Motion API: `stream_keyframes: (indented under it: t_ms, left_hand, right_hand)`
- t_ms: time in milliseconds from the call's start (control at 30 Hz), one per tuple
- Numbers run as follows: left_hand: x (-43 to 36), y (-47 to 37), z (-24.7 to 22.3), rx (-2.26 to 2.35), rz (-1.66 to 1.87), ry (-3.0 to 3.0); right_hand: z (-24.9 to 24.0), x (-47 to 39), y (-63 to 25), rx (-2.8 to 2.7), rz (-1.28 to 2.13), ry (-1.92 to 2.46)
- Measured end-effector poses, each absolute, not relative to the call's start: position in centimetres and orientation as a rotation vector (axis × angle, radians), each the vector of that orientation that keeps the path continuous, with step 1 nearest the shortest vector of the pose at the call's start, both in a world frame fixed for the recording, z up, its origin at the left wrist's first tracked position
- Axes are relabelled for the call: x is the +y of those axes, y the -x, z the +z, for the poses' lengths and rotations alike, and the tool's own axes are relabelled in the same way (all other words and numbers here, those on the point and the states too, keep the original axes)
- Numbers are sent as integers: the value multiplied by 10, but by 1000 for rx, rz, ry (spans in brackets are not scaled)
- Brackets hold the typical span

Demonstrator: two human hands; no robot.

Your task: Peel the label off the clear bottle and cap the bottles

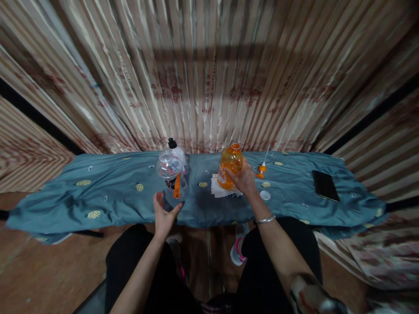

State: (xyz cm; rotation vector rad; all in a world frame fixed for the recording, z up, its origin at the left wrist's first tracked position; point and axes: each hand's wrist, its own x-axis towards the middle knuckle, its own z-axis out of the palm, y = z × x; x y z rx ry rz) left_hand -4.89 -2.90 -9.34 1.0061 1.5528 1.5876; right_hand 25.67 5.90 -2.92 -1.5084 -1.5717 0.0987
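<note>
Head view: closest are two legs [281, 248] in black. The left hand [166, 214] is open, fingers spread, close to a clear bottle [164, 167] with an orange strip [177, 186] on it; I can't tell if they touch. The right hand [244, 176] (a silver bangle [265, 220] is on its wrist) grips an orange bottle [223, 168] on or just over a white cloth [215, 189]. To its right are a white disc [265, 195], a flat black thing [325, 186] and an orange pump top [261, 170]. Striped curtains [203, 78] hang behind.
</note>
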Motion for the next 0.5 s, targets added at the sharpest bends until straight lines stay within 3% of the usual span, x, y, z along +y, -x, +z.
stream_keyframes:
  t_ms: [200, 500]
  left_hand:
    - [-70, 10, -81, 1449, 1585, -1263]
    - [36, -101, -76, 1104, 1423, -1405]
  right_hand:
    - [-34, 57, -262, -1529, 275, 1402]
    - [-106, 36, -311, -1481, 327, 1535]
